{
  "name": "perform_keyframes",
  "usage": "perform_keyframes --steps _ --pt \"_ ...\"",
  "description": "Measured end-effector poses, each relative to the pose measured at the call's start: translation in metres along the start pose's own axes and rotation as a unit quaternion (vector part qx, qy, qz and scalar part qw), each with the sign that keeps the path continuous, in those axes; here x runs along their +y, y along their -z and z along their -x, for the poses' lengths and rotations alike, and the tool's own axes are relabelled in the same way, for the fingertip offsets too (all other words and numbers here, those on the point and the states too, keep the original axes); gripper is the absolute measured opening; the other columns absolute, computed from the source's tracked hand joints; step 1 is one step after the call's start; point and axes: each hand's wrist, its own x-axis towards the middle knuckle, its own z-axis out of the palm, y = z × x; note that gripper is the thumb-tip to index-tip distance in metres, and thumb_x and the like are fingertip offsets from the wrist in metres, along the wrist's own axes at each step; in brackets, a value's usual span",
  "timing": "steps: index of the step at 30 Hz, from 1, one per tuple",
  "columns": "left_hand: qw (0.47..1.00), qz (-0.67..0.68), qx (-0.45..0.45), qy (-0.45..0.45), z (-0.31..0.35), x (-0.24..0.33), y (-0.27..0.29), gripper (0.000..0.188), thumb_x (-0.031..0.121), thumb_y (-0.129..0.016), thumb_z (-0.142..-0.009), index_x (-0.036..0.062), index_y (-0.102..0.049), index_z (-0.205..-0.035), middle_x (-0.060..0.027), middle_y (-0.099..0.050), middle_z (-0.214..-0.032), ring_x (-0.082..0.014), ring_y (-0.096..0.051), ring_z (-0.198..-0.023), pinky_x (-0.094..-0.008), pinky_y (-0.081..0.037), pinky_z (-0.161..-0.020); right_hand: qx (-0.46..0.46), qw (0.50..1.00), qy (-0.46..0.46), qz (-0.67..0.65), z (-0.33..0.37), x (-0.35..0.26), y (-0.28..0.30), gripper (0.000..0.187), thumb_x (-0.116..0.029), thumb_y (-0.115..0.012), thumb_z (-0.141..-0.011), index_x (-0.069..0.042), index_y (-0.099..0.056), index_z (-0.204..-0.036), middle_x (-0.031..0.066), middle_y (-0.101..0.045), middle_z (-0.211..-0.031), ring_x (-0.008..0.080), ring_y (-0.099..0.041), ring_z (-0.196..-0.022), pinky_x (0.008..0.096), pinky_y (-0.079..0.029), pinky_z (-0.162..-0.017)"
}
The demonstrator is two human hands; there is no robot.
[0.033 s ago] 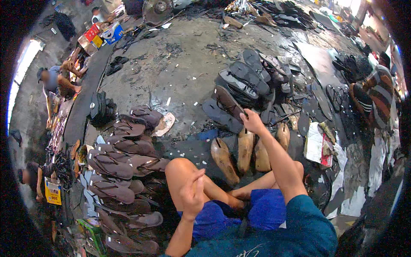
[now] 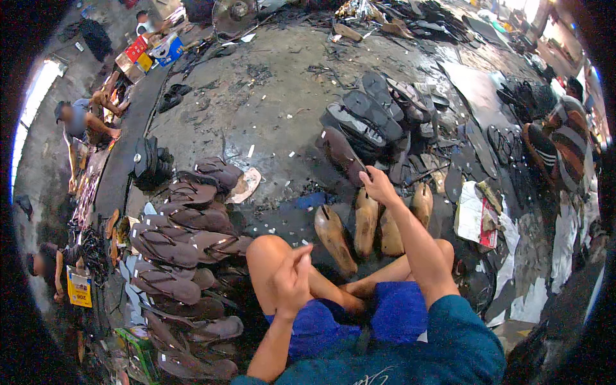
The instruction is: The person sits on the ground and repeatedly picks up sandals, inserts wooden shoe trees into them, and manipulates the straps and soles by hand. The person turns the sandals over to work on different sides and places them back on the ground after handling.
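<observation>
My right hand [image 2: 380,187] is closed on the near end of a dark brown sandal [image 2: 340,154], which slants away to the upper left. Below it, several wooden shoe lasts [image 2: 335,234] with slotted tips lie in a row before my crossed legs. My left hand [image 2: 294,282] is raised by my left knee; its index finger is stretched out, the others are partly curled, and I see nothing in it. On my left lies a big heap of brown thong sandals [image 2: 168,247]. Just beyond the held sandal sits a pile of dark grey sandals [image 2: 369,115].
A white and red box [image 2: 476,215] lies right of the lasts, near torn pale sheets [image 2: 504,250]. Small black sandals are stacked [image 2: 152,163] beyond the brown heap. A fan [image 2: 236,16] stands far off. Several people [image 2: 80,122] are along the left side.
The grey sole that showed left of the held brown sandal is out of sight now. The brown sandal has turned slightly. My left index finger has straightened a little.
</observation>
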Motion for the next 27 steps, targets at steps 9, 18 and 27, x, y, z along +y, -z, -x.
perform_keyframes --steps 9,18,27 --pt "0.939 0.324 0.033 0.110 -0.083 0.023 -0.038 0.062 0.017 -0.074 -0.087 0.0035 -0.045 -0.140 -0.0088 -0.062 -0.115 -0.0203 -0.060 -0.093 -0.0322 -0.048 -0.088 -0.161 0.879 -0.096 -0.438 0.217 -0.044 -0.013 0.038 -0.023 -0.059 -0.102 -0.001 -0.056 -0.133 0.0040 -0.068 -0.104 0.0187 -0.063 -0.095 0.0337 -0.051 -0.085" --pt "0.942 0.119 -0.313 0.037 0.114 0.055 0.024 0.071 0.000 -0.078 -0.080 0.0004 -0.045 -0.143 -0.0142 -0.067 -0.125 -0.0216 -0.066 -0.113 -0.0347 -0.050 -0.100 -0.189 0.935 0.177 -0.244 0.325 -0.194 0.145 0.069 -0.020 -0.082 -0.081 -0.006 -0.051 -0.140 0.0160 -0.058 -0.130 0.0315 -0.059 -0.116 0.0424 -0.047 -0.101" --pt "0.930 -0.022 -0.367 -0.027 0.147 0.060 0.038 0.058 0.002 -0.080 -0.072 0.0024 -0.063 -0.128 -0.0147 -0.068 -0.124 -0.0288 -0.065 -0.119 -0.0403 -0.050 -0.104 -0.322 0.911 0.240 -0.092 0.351 -0.207 0.163 0.082 -0.012 -0.080 -0.059 -0.014 -0.056 -0.137 0.0122 -0.055 -0.133 0.0299 -0.065 -0.099 0.0411 -0.056 -0.087"
